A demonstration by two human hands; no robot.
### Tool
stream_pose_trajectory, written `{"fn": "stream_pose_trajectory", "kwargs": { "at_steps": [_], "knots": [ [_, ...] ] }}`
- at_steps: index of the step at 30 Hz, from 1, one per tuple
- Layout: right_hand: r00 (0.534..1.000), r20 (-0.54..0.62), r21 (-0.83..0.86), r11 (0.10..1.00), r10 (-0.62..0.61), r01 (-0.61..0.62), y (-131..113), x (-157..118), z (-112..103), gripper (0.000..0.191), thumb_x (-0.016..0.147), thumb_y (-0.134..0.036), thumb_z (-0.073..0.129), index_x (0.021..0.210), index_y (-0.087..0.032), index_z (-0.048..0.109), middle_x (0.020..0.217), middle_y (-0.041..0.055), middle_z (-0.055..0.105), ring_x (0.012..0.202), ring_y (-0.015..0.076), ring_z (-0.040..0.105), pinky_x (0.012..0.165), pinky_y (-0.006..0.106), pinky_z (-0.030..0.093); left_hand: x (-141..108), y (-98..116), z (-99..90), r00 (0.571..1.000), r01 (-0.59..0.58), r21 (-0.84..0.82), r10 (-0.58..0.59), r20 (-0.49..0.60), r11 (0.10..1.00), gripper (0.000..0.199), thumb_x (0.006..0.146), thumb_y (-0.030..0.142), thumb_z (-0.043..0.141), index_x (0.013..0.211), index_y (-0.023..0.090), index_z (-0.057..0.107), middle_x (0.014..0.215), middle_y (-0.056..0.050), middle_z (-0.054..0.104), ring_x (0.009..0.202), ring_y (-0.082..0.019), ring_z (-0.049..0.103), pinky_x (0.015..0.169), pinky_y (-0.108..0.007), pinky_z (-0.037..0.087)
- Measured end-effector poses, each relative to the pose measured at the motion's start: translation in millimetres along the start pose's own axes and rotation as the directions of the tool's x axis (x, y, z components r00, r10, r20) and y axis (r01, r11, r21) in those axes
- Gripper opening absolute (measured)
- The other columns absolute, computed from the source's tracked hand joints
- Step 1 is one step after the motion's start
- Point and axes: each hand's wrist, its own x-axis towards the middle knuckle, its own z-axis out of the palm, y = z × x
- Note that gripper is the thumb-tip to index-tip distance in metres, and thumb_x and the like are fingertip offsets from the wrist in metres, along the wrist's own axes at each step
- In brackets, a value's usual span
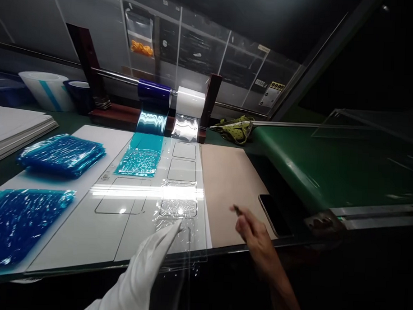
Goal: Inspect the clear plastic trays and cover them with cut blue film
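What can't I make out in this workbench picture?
All in the head view:
- Small dark object in the right hand: blurred and partly hidden by the fingers, so its kind is unclear.
- Left hand: fingers hidden by white cloth.
- Nearer blue stack: cut off by the left edge.
- White label behind: print too small.

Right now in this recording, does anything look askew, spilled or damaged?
No spill or damage shows. Slightly untidy: the farther blue film stack has uneven edges, and a spotted green item lies crumpled beside the green belt.
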Motion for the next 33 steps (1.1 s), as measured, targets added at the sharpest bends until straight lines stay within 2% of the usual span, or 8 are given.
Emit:
{"fn": "stream_pose_trajectory", "kwargs": {
  "at_steps": [4, 8, 10, 12, 18, 23, 28, 33],
  "knots": [
    [0.937, 0.303, 0.231, 0.967, -0.173, 0.104, -49.2, -47.5, 9.3, 0.035, 0.100, -0.041, 0.036, 0.089, -0.022, 0.063, 0.071, -0.0005, 0.059, 0.062, 0.0108, 0.055, 0.061, 0.021, 0.044, -3.5, 15.6, -11.3, 1.000, -0.023, 0.163, 0.026, -0.016, 0.986, 0.070, 0.089, 0.014, 0.038, 0.148, 0.043, 0.016, 0.131, 0.000, 0.055, 0.120, -0.022, 0.055, 0.103, -0.041, 0.048],
    [0.929, 0.357, 0.158, 0.987, -0.096, 0.041, -67.2, -65.0, 24.6, 0.039, 0.098, -0.051, 0.036, 0.091, -0.025, 0.064, 0.076, 0.0009, 0.062, 0.074, 0.0137, 0.057, 0.068, 0.022, 0.044, -2.3, 25.1, -23.1, 0.996, -0.079, 0.223, 0.085, -0.019, 0.972, 0.068, 0.091, 0.017, 0.040, 0.148, 0.042, 0.013, 0.132, -0.001, 0.054, 0.117, -0.020, 0.056, 0.102, -0.037, 0.049],
    [0.915, 0.400, 0.129, 0.992, -0.058, 0.006, -67.1, -65.7, 29.5, 0.046, 0.085, -0.068, 0.049, 0.087, -0.024, 0.062, 0.075, 0.0003, 0.060, 0.071, 0.0141, 0.054, 0.061, 0.021, 0.043, -1.2, 27.4, -27.6, 0.995, -0.101, 0.201, 0.101, 0.009, 0.974, 0.068, 0.090, 0.020, 0.045, 0.149, 0.038, 0.015, 0.132, -0.002, 0.054, 0.118, -0.022, 0.056, 0.103, -0.037, 0.048],
    [0.891, 0.441, 0.157, 0.987, -0.106, 0.039, -65.4, -63.4, 32.0, 0.056, 0.068, -0.077, 0.062, 0.081, -0.022, 0.058, 0.070, -0.0016, 0.055, 0.062, 0.0115, 0.048, 0.051, 0.019, 0.038, -0.6, 28.3, -29.3, 0.994, -0.107, 0.185, 0.103, 0.030, 0.977, 0.069, 0.089, 0.019, 0.045, 0.149, 0.037, 0.017, 0.129, -0.002, 0.056, 0.116, -0.022, 0.058, 0.103, -0.037, 0.048],
    [0.910, 0.363, 0.197, 0.971, -0.199, 0.134, -61.5, -61.0, 40.0, 0.059, 0.058, -0.075, 0.071, 0.077, -0.022, 0.053, 0.068, -0.0038, 0.052, 0.057, 0.0090, 0.042, 0.049, 0.019, 0.036, -1.6, 24.2, -19.3, 0.990, -0.135, 0.118, 0.138, -0.022, 0.984, 0.072, 0.086, 0.018, 0.048, 0.148, 0.040, 0.018, 0.128, -0.003, 0.056, 0.114, -0.025, 0.058, 0.101, -0.040, 0.048],
    [0.937, 0.238, 0.196, 0.957, -0.257, 0.213, -52.6, -66.3, 57.2, 0.061, 0.056, -0.076, 0.071, 0.067, -0.022, 0.046, 0.057, -0.0067, 0.045, 0.047, 0.0062, 0.034, 0.041, 0.019, 0.030, -0.2, 26.5, -22.8, 0.990, -0.139, 0.078, 0.137, 0.020, 0.987, 0.076, 0.085, 0.014, 0.049, 0.147, 0.043, 0.018, 0.131, -0.001, 0.054, 0.116, -0.024, 0.057, 0.103, -0.038, 0.047],
    [0.920, 0.296, 0.199, 0.958, -0.259, 0.205, -46.5, -63.7, 60.7, 0.064, 0.058, -0.079, 0.067, 0.066, -0.022, 0.038, 0.058, -0.0077, 0.041, 0.047, 0.0050, 0.030, 0.039, 0.020, 0.024, 3.3, 26.3, -16.4, 0.987, -0.163, 0.120, 0.163, 0.017, 0.979, 0.072, 0.086, 0.015, 0.044, 0.148, 0.041, 0.017, 0.126, -0.003, 0.056, 0.112, -0.024, 0.058, 0.097, -0.039, 0.050],
    [0.877, 0.390, 0.199, 0.956, -0.281, 0.217, -38.9, -61.8, 48.7, 0.065, 0.057, -0.080, 0.067, 0.070, -0.022, 0.041, 0.061, -0.0064, 0.043, 0.050, 0.0058, 0.034, 0.041, 0.019, 0.028, 8.5, 26.1, -8.4, 0.977, -0.214, 0.133, 0.213, 0.016, 0.968, 0.070, 0.085, 0.019, 0.048, 0.147, 0.037, 0.021, 0.122, -0.005, 0.057, 0.108, -0.024, 0.059, 0.094, -0.039, 0.050]
  ]
}}
